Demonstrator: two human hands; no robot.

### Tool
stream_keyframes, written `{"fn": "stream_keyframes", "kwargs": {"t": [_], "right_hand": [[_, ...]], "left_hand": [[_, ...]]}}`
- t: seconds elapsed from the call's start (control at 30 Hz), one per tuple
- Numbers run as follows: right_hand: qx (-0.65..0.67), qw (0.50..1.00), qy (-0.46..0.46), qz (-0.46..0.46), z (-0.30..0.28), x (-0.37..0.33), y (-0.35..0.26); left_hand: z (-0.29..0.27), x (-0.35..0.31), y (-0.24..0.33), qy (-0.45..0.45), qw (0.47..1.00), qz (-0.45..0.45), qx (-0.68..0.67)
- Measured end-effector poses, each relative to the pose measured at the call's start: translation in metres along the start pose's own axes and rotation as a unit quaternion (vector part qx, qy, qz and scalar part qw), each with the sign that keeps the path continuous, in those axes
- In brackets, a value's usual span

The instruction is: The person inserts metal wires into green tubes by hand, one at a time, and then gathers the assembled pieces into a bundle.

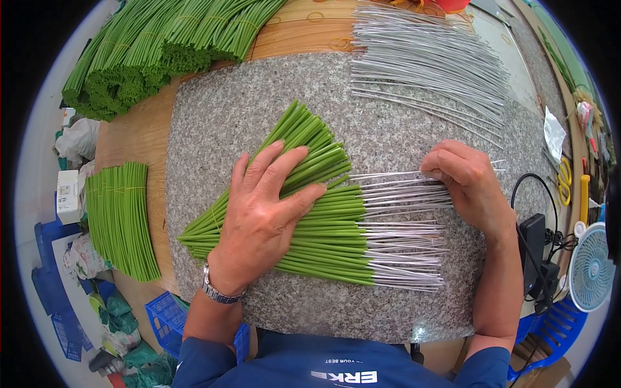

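Note:
A fanned bundle of green hollow-looking stems (330,223) lies on the grey stone slab, gathered at its left end by a thin band. My left hand (259,200) rests across it with fingers spread and the thumb beside the stem ends. Silvery wires (407,236) stick out of the right ends of the lower stems. The upper stems (317,145) fan away and show no wires. My right hand (462,174) is closed in a pinch on a thin wire (394,174), which runs left to a stem end near my left thumb; the exact contact is too small to tell.
Loose silvery wires (427,64) lie at the far right of the slab (213,116). Large green stem bundles (162,52) are piled far left, and a smaller bundle (123,220) lies at left. Yellow scissors (565,181), a black adapter (533,249) and a small fan (590,268) stand right.

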State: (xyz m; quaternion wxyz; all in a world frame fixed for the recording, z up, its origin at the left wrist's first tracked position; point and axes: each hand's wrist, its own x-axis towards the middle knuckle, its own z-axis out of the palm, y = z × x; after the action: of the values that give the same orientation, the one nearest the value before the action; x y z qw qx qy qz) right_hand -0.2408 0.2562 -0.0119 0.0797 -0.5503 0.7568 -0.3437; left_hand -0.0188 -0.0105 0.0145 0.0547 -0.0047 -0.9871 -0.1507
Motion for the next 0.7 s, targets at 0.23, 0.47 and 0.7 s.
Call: {"fn": "stream_keyframes", "kwargs": {"t": [0.23, 0.47, 0.7], "right_hand": [[0.008, 1.0, -0.016, 0.012, -0.001, -0.002, 0.0], [-0.017, 1.0, -0.007, 0.0, 0.0, 0.001, 0.002], [-0.027, 0.999, 0.002, -0.024, 0.0, -0.002, 0.009]], "left_hand": [[0.001, 0.0, 0.0, -0.004, 1.0, 0.0, 0.006], [0.002, 0.002, -0.003, 0.012, 1.0, 0.019, 0.006], [0.003, 0.005, -0.001, 0.011, 0.999, 0.026, 0.023]]}}
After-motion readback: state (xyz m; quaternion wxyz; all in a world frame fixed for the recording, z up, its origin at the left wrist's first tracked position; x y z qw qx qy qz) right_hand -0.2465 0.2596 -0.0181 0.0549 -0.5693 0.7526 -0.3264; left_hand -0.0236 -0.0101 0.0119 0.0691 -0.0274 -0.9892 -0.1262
